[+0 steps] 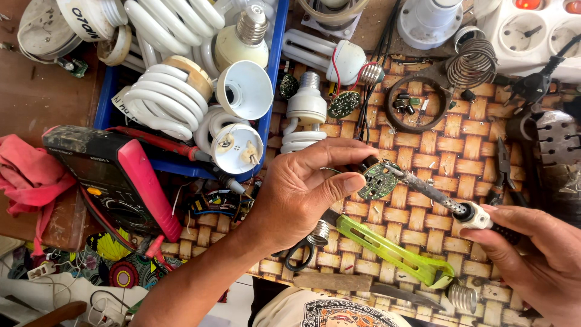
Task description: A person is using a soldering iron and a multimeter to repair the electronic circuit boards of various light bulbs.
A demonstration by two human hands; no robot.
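Woven-mat tabletop, heavily cluttered; all positions below are given relative to the round green circuit board at centre.

Far left of the board: a pink rag, then a black and red multimeter lying face up. Up and left of the board: a blue tray full of white spiral lamp tubes and opened lamp housings.

Your left hand comes in from the lower left; its grip is closed, thumb and fingers pinching the board's left edge and holding it tilted off the mat. Just below the board lie scissors and a lime-green tool.

Right of the board: a soldering iron, its scorched tip touching the board's upper right edge. Your right hand has a closed grip around the iron's handle, lower right of the board. Pliers lie further right.

Progress, judged: soldering is under way at one edge point. Lamp bases and tubes lie apart around the board, so reassembly appears not yet done.

Board appearance: small, dark green, pale traces and pads facing you; individual joints are too small to make out.
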